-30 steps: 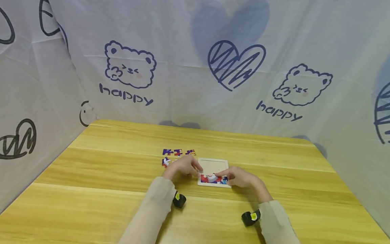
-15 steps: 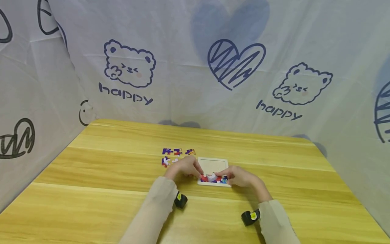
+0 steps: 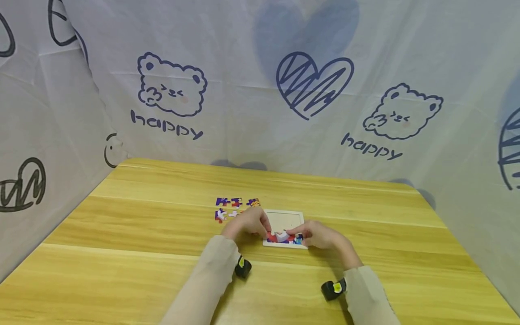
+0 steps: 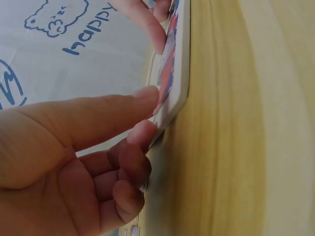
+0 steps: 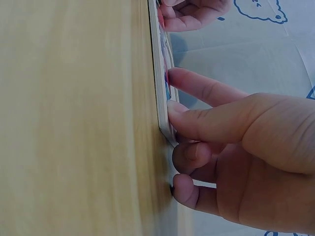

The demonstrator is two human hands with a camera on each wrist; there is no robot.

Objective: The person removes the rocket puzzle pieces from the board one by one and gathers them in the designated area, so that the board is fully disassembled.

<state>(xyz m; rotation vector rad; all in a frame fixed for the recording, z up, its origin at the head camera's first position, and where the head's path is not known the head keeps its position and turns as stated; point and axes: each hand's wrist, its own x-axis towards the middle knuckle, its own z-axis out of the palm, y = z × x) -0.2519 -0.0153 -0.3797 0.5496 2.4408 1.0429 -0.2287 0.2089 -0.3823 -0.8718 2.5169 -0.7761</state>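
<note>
A shallow white puzzle tray point(image 3: 284, 211) lies on the table with a row of red, white and blue puzzle pieces point(image 3: 280, 237) along its near side. My left hand point(image 3: 248, 223) is at the tray's left edge. In the left wrist view its thumb touches the end of a red piece point(image 4: 166, 84), and the index fingertip is at the rim just below. At the right edge, my right hand point(image 3: 321, 235) holds the tray's near corner, thumb on the rim. Its index finger point(image 5: 197, 83) stretches over the pieces and touches them. My curled lower fingers hang beside the tray's side.
Several loose puzzle pieces point(image 3: 222, 202) lie in two rows left of the tray, partly hidden by my left hand. The yellow wood-grain table point(image 3: 142, 216) runs back to a white cloth point(image 3: 239, 113) with drawn bears and hearts.
My left hand has shifted slightly right and its fingertips have come down from the tray's left rim onto the red end of the row. The right hand has hardly moved.
</note>
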